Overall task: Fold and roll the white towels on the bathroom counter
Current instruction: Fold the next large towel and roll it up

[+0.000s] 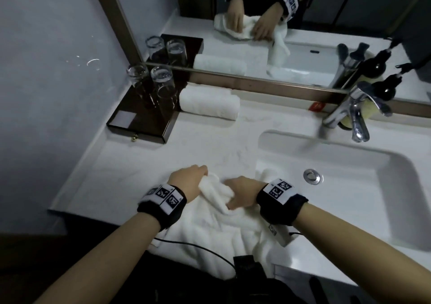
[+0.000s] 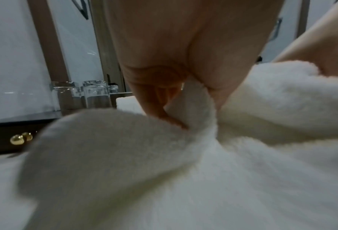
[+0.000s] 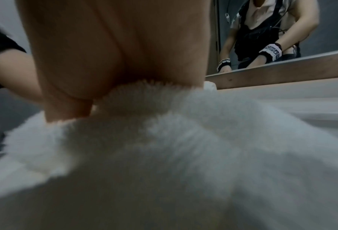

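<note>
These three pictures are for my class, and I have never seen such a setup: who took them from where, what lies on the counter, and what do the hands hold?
There is no machine here: a person works with bare hands and wears three cameras. The wide picture comes from a camera on the head, looking down at a bathroom counter. The two close-ups come from cameras strapped to each wrist, looking along the hand.

The left hand and the right hand both grip a loose white towel that lies crumpled at the counter's front edge, partly over the sink. In the left wrist view the fingers pinch a fold of it.

Farther back lies a rolled towel, already finished, beside a dark tray with two upturned glasses. A tap stands behind the sink, below the mirror.
</note>
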The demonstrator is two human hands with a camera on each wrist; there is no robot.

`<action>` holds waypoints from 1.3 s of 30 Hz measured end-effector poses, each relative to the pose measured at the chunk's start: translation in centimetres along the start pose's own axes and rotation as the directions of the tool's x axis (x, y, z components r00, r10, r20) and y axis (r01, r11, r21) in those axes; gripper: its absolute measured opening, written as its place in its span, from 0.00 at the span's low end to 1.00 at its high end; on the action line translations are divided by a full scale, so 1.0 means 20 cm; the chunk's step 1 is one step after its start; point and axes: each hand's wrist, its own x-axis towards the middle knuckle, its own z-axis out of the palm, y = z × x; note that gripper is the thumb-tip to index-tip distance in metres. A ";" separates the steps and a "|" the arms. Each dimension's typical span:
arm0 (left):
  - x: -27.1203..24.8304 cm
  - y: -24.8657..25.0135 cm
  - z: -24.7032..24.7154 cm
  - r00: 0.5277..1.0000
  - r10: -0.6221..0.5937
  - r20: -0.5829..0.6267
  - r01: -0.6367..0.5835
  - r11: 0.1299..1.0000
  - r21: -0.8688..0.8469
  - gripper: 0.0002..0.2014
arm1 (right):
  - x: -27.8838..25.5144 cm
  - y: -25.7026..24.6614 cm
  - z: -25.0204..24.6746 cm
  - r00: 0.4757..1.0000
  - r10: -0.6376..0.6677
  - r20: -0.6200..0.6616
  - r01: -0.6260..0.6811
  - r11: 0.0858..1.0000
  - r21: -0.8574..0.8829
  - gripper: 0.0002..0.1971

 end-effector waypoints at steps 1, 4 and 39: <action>0.00 0.00 -0.01 0.997 0.009 -0.077 -0.014 0.997 -0.076 0.18 | 0.00 -0.02 0.01 0.999 0.009 -0.035 -0.008 1.000 0.026 0.23; -0.02 -0.02 -0.06 0.938 -0.021 -0.346 -0.090 0.949 -0.301 0.25 | -0.01 -0.06 -0.03 0.957 0.046 -0.288 0.017 0.977 0.213 0.22; -0.34 -0.43 -0.04 0.914 -0.212 -0.347 -0.246 0.391 -0.887 0.16 | -0.39 -0.12 0.24 0.617 0.544 -0.569 -0.025 0.736 0.677 0.37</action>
